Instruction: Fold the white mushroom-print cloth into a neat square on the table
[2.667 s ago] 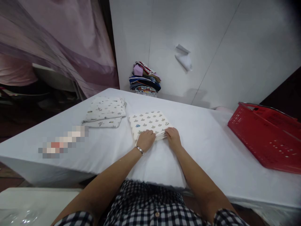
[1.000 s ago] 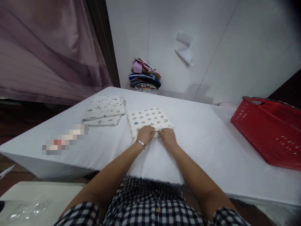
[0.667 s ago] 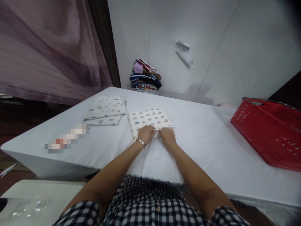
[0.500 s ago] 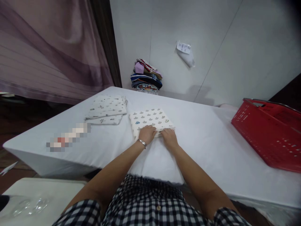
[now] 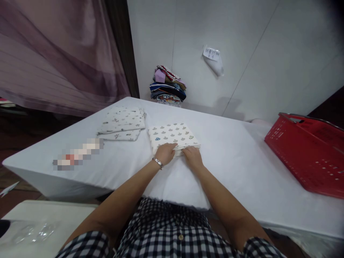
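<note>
The left hand [image 5: 165, 153], well to the left of the red basket [image 5: 303, 154], lies back up over the near edge of the folded cloth [image 5: 172, 133], its forearm slanting up and inward from a checked sleeve [image 5: 87, 245]. A silvery bracelet [image 5: 158, 163] circles the wrist. The fingers touch the cloth, but whether they pinch it or only press on it I cannot tell. The right hand [image 5: 192, 156], nearer the red basket yet well apart from it, mirrors this pose: forearm angled inward, fingers bent against the cloth's front layers. Whether it is closed on them I cannot tell either.

The folded cloth sits flat on the white-covered table [image 5: 231, 168], well to the left of the red basket. It is a cream, roughly four-sided packet with rows of grey-brown motifs, one outlined in blue towards its left side and one in yellow-green towards its right. Several layers show along the near edge, slightly uneven between the hands.

Farthest left of the red basket, a long thing [image 5: 80, 152] is pixelated beyond recognition. Behind it, another patterned cloth [image 5: 122, 120] lies folded. The left fingertips are hard to make out, and the near-left corner of the cream packet is covered by that hand. The red basket itself is cut off by the right border.
</note>
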The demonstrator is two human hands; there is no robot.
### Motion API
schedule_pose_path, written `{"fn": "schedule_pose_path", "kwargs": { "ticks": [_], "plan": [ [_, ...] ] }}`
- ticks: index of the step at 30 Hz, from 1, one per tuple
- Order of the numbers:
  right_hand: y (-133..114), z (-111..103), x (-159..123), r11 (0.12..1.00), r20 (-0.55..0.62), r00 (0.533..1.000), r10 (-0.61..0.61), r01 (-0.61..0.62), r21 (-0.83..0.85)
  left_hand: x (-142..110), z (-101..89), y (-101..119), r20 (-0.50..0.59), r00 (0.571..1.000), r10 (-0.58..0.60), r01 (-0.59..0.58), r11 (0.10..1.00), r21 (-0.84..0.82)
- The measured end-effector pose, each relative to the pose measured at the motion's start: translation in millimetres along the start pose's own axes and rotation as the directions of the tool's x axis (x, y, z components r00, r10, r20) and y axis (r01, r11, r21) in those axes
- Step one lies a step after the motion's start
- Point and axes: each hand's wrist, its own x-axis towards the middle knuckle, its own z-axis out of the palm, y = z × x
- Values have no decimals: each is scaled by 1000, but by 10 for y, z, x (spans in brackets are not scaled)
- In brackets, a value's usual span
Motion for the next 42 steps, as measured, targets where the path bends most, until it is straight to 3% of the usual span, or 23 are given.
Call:
{"fn": "schedule_pose_path", "kwargs": {
  "ticks": [14,20,25,34,42],
  "plan": [
    [-182,-21,123,1000,16,1000,6,-6,-18,-122,-52,-126,-13,999,48,-49,998,-34],
    [-96,8,46,996,-36,996,-82,83,28,-131,-59,-134,-18,1000,15,-16,998,-58],
    [-53,42,14,995,-24,996,-88,89,35,-145,-51,-160,-30,1000,-7,5,997,-75],
    [-311,-34,186,998,66,996,-60,61,-8,-174,-60,-174,-51,998,28,-32,996,-78],
    [-400,-15,184,995,55,994,-98,97,18,-219,-50,-291,-87,996,34,-46,990,-133]
  ]
}}
